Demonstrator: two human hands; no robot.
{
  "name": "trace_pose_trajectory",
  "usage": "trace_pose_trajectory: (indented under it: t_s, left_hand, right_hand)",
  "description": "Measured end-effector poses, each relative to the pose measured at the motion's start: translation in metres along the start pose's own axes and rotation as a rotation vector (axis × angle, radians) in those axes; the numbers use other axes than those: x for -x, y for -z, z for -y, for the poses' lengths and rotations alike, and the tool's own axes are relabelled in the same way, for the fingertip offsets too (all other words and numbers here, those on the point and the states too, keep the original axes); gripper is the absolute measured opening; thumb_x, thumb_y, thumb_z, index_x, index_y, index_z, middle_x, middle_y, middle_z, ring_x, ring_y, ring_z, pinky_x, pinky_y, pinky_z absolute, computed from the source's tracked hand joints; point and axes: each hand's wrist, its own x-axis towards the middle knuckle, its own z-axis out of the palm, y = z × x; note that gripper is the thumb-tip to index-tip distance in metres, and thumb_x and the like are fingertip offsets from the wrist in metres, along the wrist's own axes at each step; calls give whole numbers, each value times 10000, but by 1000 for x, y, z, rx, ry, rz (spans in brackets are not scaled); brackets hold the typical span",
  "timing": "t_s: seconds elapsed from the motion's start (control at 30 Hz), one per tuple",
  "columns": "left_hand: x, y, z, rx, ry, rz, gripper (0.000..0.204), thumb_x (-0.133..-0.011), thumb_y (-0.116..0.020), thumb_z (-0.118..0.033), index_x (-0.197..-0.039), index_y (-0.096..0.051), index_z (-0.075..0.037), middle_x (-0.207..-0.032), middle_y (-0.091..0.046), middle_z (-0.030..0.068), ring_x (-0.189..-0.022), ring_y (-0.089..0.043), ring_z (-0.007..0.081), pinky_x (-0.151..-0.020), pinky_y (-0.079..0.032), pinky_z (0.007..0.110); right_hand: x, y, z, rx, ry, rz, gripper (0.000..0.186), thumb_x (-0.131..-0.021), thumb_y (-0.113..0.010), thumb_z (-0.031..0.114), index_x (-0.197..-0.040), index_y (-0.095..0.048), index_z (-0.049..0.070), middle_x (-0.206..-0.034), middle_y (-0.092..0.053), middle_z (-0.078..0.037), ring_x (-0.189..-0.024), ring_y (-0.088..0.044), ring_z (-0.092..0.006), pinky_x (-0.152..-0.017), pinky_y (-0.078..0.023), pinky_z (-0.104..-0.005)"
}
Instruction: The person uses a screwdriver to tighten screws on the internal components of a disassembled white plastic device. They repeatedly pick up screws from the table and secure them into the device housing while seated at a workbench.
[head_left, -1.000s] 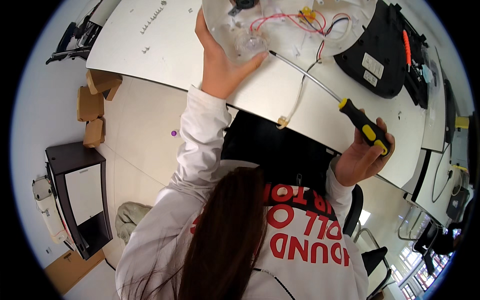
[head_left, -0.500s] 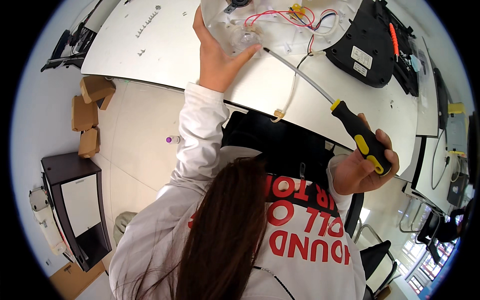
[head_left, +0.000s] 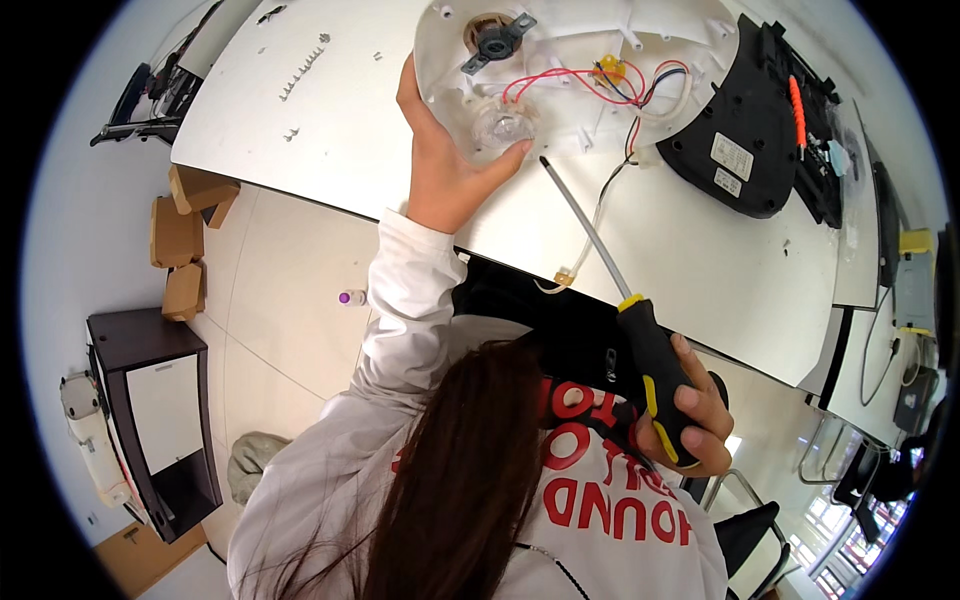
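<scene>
My left hand (head_left: 445, 175) grips the left edge of a white plastic shell (head_left: 560, 110), fingers behind it and thumb by a clear domed part (head_left: 505, 128). Inside the shell sit a round part under a dark bracket (head_left: 497, 42) and a small yellow part (head_left: 609, 70), with red wires (head_left: 545, 75) running between the parts. My right hand (head_left: 705, 415) is closed around the black and yellow handle of a long screwdriver (head_left: 600, 245). Its dark tip points up toward the shell, slightly apart from my left thumb. A cable with a small connector (head_left: 565, 277) hangs over the table edge.
Several screws (head_left: 305, 68) lie in a row on the white table (head_left: 350, 130) at the left. A black plastic cover (head_left: 725, 150) and an orange-red tool (head_left: 797, 105) are at the right. Cardboard boxes (head_left: 175, 232) and a dark cabinet (head_left: 150, 400) stand beyond the table's left.
The screwdriver and my right hand have moved left and down, closer to my body, and the shaft stands steeper. My left hand keeps its grip; the shell shows lower in view.
</scene>
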Motion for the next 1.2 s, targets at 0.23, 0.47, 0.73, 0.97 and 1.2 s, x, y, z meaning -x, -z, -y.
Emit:
trace_pose_trajectory:
  t_s: [0.23,0.47,0.73,0.97,1.2]
  left_hand:
    - [-1,-1,2,-17,-19,0,1026,-597,-763,-54,-1348,-64,-33,-1281,-296,176,-1121,-451,282,-930,-420,370]
    - [-2,0,2,-25,-14,-8,1015,-602,-757,-42,-1347,-68,-43,-1266,-327,185,-1121,-457,286,-928,-427,378]
    - [-1,-1,0,-19,-31,-9,1010,-616,-758,-53,-1350,-64,-53,-1248,-366,191,-1087,-490,293,-914,-441,378]
    - [-2,-2,1,-32,-37,-13,1027,-606,-773,-56,-1349,-64,-47,-1252,-356,186,-1096,-482,288,-913,-441,375]
    - [1,-1,5,-36,-37,-11,1035,-602,-780,-56,-1345,-60,-44,-1256,-337,182,-1100,-473,289,-918,-436,368]
  right_hand:
    - [-6,-8,-3,-18,-41,-2,400,-786,-653,167,-1033,-365,41,-1068,-537,-139,-862,-603,-450,-690,-588,-430]
    - [-7,-10,-6,-29,-69,33,383,-787,-651,157,-1034,-375,59,-1084,-532,-127,-896,-589,-460,-713,-581,-427]
    - [-3,-13,-7,-27,-28,-26,380,-790,-648,149,-1032,-374,45,-1066,-538,-139,-869,-598,-456,-715,-580,-435]
    - [-8,-12,-4,-17,-48,0,349,-797,-645,142,-1011,-388,39,-1060,-549,-138,-852,-604,-452,-715,-583,-417]
    - [-13,-25,-1,-13,19,49,405,-629,-716,30,-931,-547,240,-1050,-567,-96,-878,-616,-327,-602,-557,-290]
